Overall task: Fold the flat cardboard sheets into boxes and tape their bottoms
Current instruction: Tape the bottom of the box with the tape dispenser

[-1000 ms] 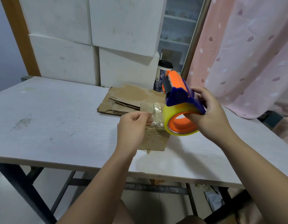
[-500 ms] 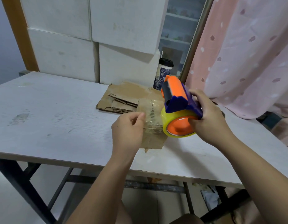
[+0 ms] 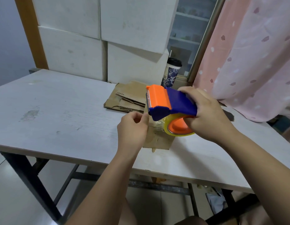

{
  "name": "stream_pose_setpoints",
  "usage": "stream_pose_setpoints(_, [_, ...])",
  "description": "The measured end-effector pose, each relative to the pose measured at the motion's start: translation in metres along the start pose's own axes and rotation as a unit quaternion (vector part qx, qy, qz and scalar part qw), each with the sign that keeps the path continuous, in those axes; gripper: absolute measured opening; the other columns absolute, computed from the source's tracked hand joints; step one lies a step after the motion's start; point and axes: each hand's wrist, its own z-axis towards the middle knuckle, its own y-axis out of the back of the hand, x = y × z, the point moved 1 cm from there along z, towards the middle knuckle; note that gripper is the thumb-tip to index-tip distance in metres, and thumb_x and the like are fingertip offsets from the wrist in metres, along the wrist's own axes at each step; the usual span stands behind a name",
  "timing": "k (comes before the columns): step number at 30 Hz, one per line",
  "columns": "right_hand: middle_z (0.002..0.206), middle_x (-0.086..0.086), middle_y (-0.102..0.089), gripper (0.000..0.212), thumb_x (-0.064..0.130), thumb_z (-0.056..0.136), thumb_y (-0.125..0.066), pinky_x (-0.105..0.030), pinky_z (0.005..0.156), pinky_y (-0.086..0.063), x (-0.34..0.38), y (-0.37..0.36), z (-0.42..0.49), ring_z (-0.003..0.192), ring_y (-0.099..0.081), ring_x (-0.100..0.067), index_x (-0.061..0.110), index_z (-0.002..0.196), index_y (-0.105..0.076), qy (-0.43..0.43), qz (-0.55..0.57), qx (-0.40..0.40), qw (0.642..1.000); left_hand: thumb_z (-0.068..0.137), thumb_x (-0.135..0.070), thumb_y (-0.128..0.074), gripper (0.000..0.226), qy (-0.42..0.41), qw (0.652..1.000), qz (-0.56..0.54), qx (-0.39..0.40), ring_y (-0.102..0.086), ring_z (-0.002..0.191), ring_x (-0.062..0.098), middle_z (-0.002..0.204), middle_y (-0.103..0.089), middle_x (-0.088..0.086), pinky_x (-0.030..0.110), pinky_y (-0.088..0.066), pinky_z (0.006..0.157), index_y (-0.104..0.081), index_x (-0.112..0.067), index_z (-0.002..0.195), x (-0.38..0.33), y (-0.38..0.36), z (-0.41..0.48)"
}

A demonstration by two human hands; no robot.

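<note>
My right hand (image 3: 206, 114) grips a blue and orange tape dispenser (image 3: 167, 103) with a roll of clear yellowish tape (image 3: 171, 127), held just above the table. Its orange blade end points up and left. My left hand (image 3: 132, 127) pinches the loose end of the tape (image 3: 155, 125) just left of the roll. Beneath both hands lies a flat brown cardboard sheet (image 3: 158, 142). More flat cardboard sheets (image 3: 129, 98) are stacked behind it on the white table (image 3: 59, 114).
A lidded paper cup (image 3: 171, 73) stands behind the cardboard stack. White foam blocks (image 3: 85, 52) lean at the table's back. A pink curtain (image 3: 248, 54) hangs on the right. The table's front edge runs close below my hands.
My right hand has tipped the dispenser so its blade end swings forward and left. The stretch of tape between my hands has grown shorter, and my left hand stays pinched on its end.
</note>
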Motion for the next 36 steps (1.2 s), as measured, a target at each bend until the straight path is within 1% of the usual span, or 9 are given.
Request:
stream_pose_setpoints(7, [0.107, -0.007, -0.053, 0.068, -0.006, 0.067, -0.063, -0.008, 0.064, -0.03, -0.005, 0.003, 0.003, 0.083, -0.04, -0.013, 0.028, 0.124, -0.05, -0.019, 0.006, 0.013, 1.0, 0.092, -0.019, -0.058, 0.025, 0.079, 0.993, -0.088, 0.029, -0.049, 0.043, -0.003, 0.045, -0.054, -0.011, 0.013, -0.044, 0.048, -0.066, -0.016, 0.069, 0.011, 0.001, 0.004])
stream_pose_setpoints(12, [0.108, 0.001, -0.055, 0.069, -0.006, 0.069, -0.065, -0.008, 0.061, -0.034, -0.01, 0.004, 0.006, 0.083, -0.047, -0.007, 0.039, 0.118, -0.046, -0.037, 0.057, 0.029, 0.997, 0.094, -0.019, -0.057, 0.031, 0.077, 0.992, -0.098, 0.024, -0.044, 0.046, 0.005, 0.043, -0.048, -0.009, 0.026, -0.048, 0.062, -0.064, -0.001, 0.07, 0.015, -0.001, 0.004])
stream_pose_setpoints(14, [0.107, 0.006, -0.055, 0.071, -0.007, 0.07, -0.065, -0.001, 0.057, -0.033, -0.012, 0.004, 0.007, 0.089, -0.049, 0.008, 0.044, 0.115, -0.043, -0.042, 0.078, 0.034, 0.996, 0.093, -0.019, -0.057, 0.034, 0.07, 0.994, -0.085, 0.014, -0.042, 0.046, 0.007, 0.044, -0.045, -0.007, 0.025, -0.045, 0.06, -0.062, 0.009, 0.076, 0.017, -0.002, 0.003])
stream_pose_setpoints(16, [0.104, 0.01, -0.056, 0.071, -0.006, 0.069, -0.065, 0.0, 0.055, -0.034, -0.012, 0.004, 0.006, 0.089, -0.049, 0.009, 0.045, 0.114, -0.043, -0.049, 0.103, 0.033, 0.993, 0.093, -0.02, -0.058, 0.034, 0.07, 0.995, -0.074, 0.009, -0.04, 0.043, 0.004, 0.044, -0.044, -0.006, 0.019, -0.044, 0.053, -0.063, 0.011, 0.079, 0.019, -0.002, 0.004])
stream_pose_setpoints(20, [0.1, 0.021, -0.057, 0.064, 0.011, 0.06, -0.055, -0.004, 0.054, -0.035, -0.007, 0.005, 0.004, 0.082, -0.051, 0.002, 0.041, 0.115, -0.045, -0.055, 0.144, 0.029, 0.988, 0.091, -0.021, -0.06, 0.031, 0.077, 0.995, -0.059, 0.012, -0.039, 0.039, 0.001, 0.044, -0.046, -0.008, 0.014, -0.041, 0.048, -0.066, 0.005, 0.075, 0.022, 0.001, 0.005])
stream_pose_setpoints(24, [0.1, 0.024, -0.055, 0.065, 0.012, 0.059, -0.054, -0.004, 0.055, -0.036, -0.005, 0.004, 0.002, 0.084, -0.051, 0.003, 0.049, 0.11, -0.042, -0.052, 0.162, 0.026, 0.985, 0.091, -0.021, -0.059, 0.029, 0.082, 0.994, -0.067, 0.009, -0.041, 0.039, -0.001, 0.045, -0.047, -0.01, 0.019, -0.041, 0.055, -0.067, 0.0, 0.073, 0.025, -0.001, 0.005])
stream_pose_setpoints(31, [0.107, 0.025, -0.049, 0.069, 0.007, 0.064, -0.061, -0.002, 0.059, -0.038, -0.007, 0.001, 0.001, 0.094, -0.049, 0.005, 0.057, 0.106, -0.039, -0.048, 0.166, 0.038, 0.984, 0.091, -0.026, -0.059, 0.038, 0.08, 0.996, -0.038, 0.003, -0.048, 0.049, 0.002, 0.05, -0.048, -0.007, 0.003, -0.036, 0.039, -0.054, -0.013, 0.056, 0.028, -0.003, 0.007])
stream_pose_setpoints(34, [0.105, 0.028, -0.048, 0.07, 0.007, 0.064, -0.062, -0.003, 0.061, -0.039, -0.007, 0.0, 0.001, 0.094, -0.048, 0.008, 0.059, 0.105, -0.038, -0.046, 0.167, 0.036, 0.984, 0.091, -0.032, -0.058, 0.029, 0.069, 0.997, -0.027, 0.0, -0.051, 0.054, 0.0, 0.053, -0.052, -0.012, 0.015, -0.042, 0.052, -0.059, -0.015, 0.067, 0.029, -0.005, 0.002])
stream_pose_setpoints(36, [0.106, 0.028, -0.047, 0.078, -0.004, 0.068, -0.066, -0.013, 0.065, -0.043, -0.009, -0.003, 0.0, 0.096, -0.048, 0.007, 0.059, 0.105, -0.038, -0.043, 0.167, 0.033, 0.984, 0.09, -0.037, -0.059, 0.012, 0.085, 0.995, -0.049, -0.007, -0.056, 0.068, 0.002, 0.072, -0.059, -0.013, 0.02, -0.041, 0.055, -0.06, -0.025, 0.091, 0.029, -0.007, 0.0])
